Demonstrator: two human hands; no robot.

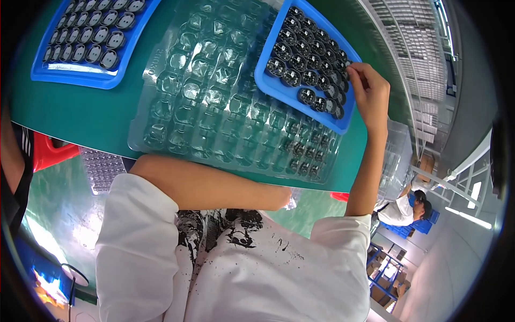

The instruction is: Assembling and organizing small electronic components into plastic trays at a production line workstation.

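Note:
My right hand [371, 91] reaches over the right side of a blue tray [279, 90]. Its thumb and finger are pinched at a round black part [344, 76], one of several standing in rows in that tray. The tray rests partly over a clear plastic blister tray [201, 112] with many moulded pockets. Small dark parts [304, 153] sit in the blister tray's near right pockets. My left forearm lies across my front, and my left hand [279, 197] is near the table's front edge. Its fingers are hidden; a bit of something clear and shiny shows beside it.
Another blue tray [115, 80] at the far left holds rows of round grey-and-black parts. Everything stands on a green table [80, 115] with a curved front edge. Below its left end are a red stool [51, 153] and another pocketed tray [102, 169]. A person [402, 210] is farther right.

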